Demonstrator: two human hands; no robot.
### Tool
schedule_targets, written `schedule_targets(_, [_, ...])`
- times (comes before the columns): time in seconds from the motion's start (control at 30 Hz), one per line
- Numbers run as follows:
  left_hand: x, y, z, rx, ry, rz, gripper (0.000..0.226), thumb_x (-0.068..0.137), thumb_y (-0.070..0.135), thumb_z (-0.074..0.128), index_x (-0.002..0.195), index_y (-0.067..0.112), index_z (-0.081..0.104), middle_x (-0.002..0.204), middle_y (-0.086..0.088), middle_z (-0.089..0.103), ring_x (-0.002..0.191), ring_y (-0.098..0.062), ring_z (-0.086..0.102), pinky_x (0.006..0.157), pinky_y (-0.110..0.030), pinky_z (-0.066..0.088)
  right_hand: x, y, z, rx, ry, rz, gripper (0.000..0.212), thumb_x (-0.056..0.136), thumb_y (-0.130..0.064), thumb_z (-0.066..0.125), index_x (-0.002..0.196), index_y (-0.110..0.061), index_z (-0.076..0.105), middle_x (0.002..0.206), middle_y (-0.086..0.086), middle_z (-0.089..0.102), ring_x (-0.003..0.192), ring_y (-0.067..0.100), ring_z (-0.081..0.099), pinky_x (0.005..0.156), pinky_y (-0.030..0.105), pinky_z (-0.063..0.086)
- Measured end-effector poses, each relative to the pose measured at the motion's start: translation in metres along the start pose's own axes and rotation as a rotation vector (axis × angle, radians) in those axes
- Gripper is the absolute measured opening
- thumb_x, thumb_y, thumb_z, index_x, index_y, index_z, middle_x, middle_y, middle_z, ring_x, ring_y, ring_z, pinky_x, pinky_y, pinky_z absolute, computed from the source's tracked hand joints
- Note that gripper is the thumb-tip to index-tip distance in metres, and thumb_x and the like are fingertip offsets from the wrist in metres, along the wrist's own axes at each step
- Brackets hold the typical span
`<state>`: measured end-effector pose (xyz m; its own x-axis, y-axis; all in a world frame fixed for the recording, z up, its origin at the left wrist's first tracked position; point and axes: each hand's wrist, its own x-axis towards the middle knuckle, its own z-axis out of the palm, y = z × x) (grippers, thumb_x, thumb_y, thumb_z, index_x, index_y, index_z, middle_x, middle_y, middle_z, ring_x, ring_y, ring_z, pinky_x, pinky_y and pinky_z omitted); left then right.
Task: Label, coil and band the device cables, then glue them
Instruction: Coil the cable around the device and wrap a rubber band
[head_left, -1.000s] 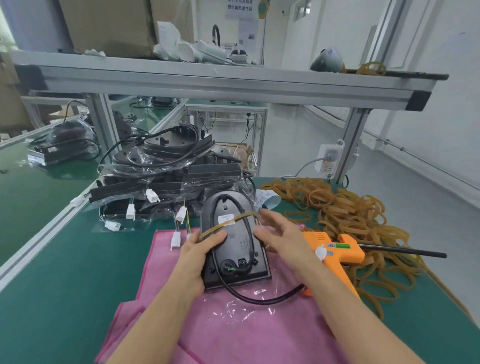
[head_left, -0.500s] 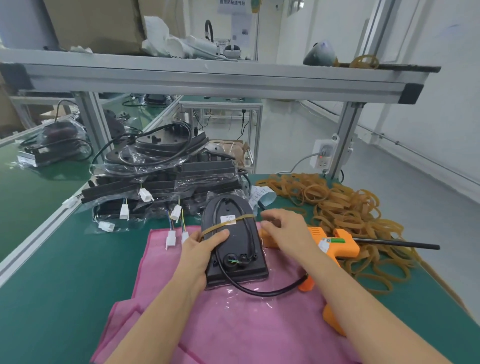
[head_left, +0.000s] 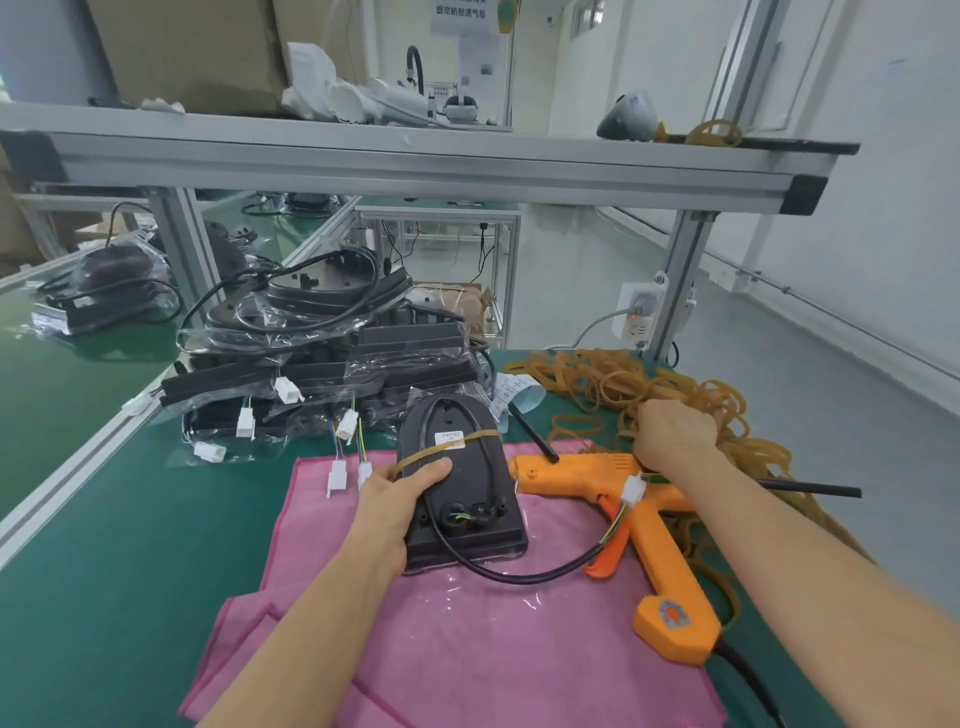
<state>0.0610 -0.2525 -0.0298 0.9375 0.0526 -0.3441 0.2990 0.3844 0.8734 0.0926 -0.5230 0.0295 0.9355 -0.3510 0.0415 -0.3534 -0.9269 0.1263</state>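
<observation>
Gripping the black device (head_left: 460, 486) at its left edge, the left hand (head_left: 397, 499) has thumb on top and fingers wrapped under. Device sits on the pink cloth (head_left: 467, 649), one rubber band (head_left: 441, 448) across it over a white label (head_left: 450, 438); its black cable (head_left: 530, 574) loops off the near end twd the orange glue gun (head_left: 613, 488). Right hand (head_left: 670, 434) is curled down into the rubber band pile (head_left: 675, 395) w/ fingers hidden, so can't tell if it's got one. Bagged devices (head_left: 322, 358) stacked behind.
</observation>
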Motion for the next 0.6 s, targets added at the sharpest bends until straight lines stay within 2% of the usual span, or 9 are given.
schedule_targets(0.17, [-0.0004, 0.0008, 0.0003, 0.009, 0.008, -0.001, 0.033, 0.073, 0.009, 0.08, 0.102, 0.007, 0.063, 0.077, -0.017, 0.073, 0.062, -0.031, 0.07, 0.063, -0.046, 0.06, -0.0003, 0.0065, 0.007, 0.063, -0.023, -0.028, 0.005, 0.089, -0.017, 0.059, 0.094, -0.015, 0.061, 0.099, 0.003, 0.065, 0.096, 0.025, 0.063, 0.082, 0.034, 0.046])
schedule_targets(0.23, [-0.0003, 0.0009, 0.0005, 0.008, 0.011, 0.001, 0.034, 0.073, 0.009, 0.08, 0.103, 0.006, 0.063, 0.077, -0.017, 0.073, 0.062, -0.031, 0.07, 0.065, -0.047, 0.06, 0.0006, 0.0091, 0.008, 0.071, -0.015, -0.054, 0.006, 0.091, -0.016, 0.057, 0.086, -0.015, 0.06, 0.094, 0.003, 0.065, 0.091, 0.024, 0.063, 0.08, 0.034, 0.047])
schedule_targets(0.33, [0.0002, 0.0005, 0.0006, 0.008, 0.01, -0.002, 0.035, 0.073, 0.009, 0.08, 0.103, 0.006, 0.063, 0.076, -0.016, 0.073, 0.061, -0.031, 0.07, 0.064, -0.047, 0.06, 0.0004, 0.0111, 0.0076, 0.142, 0.026, -0.049, 0.013, 0.089, -0.015, 0.055, 0.082, -0.013, 0.066, 0.083, 0.002, 0.064, 0.083, 0.024, 0.064, 0.075, 0.033, 0.051])
schedule_targets(0.4, [0.0004, 0.0007, 0.0005, 0.005, 0.01, -0.004, 0.034, 0.073, 0.009, 0.08, 0.103, 0.007, 0.062, 0.075, -0.016, 0.073, 0.06, -0.031, 0.07, 0.062, -0.046, 0.06, 0.0003, 0.0109, 0.006, 0.213, 0.08, -0.031, 0.015, 0.088, -0.02, 0.057, 0.084, -0.014, 0.07, 0.084, 0.003, 0.067, 0.081, 0.024, 0.065, 0.068, 0.032, 0.053])
schedule_targets(0.5, [0.0006, 0.0008, 0.0002, 0.004, 0.008, -0.003, 0.035, 0.073, 0.009, 0.08, 0.103, 0.006, 0.062, 0.074, -0.016, 0.073, 0.059, -0.03, 0.07, 0.058, -0.043, 0.06, 0.0005, 0.0112, 0.0039, 0.303, 0.132, 0.005, 0.013, 0.086, -0.023, 0.061, 0.081, -0.019, 0.072, 0.085, 0.002, 0.069, 0.077, 0.023, 0.063, 0.057, 0.028, 0.046])
schedule_targets(0.57, [0.0004, 0.0008, -0.0002, 0.002, 0.004, -0.006, 0.036, 0.073, 0.009, 0.08, 0.105, 0.006, 0.062, 0.074, -0.016, 0.073, 0.059, -0.03, 0.07, 0.057, -0.043, 0.06, 0.003, 0.0107, 0.0019, 0.452, 0.14, 0.008, 0.013, 0.083, -0.02, 0.063, 0.074, -0.019, 0.072, 0.079, 0.001, 0.068, 0.073, 0.022, 0.062, 0.057, 0.027, 0.045])
schedule_targets(0.6, [0.0003, 0.001, -0.0004, 0.001, 0.001, -0.009, 0.037, 0.073, 0.009, 0.08, 0.105, 0.006, 0.062, 0.074, -0.016, 0.073, 0.059, -0.031, 0.07, 0.056, -0.043, 0.059, 0.0036, 0.0096, -0.0011, 0.622, 0.125, 0.019, 0.014, 0.082, -0.02, 0.065, 0.072, -0.016, 0.073, 0.075, 0.001, 0.067, 0.07, 0.021, 0.06, 0.06, 0.028, 0.046])
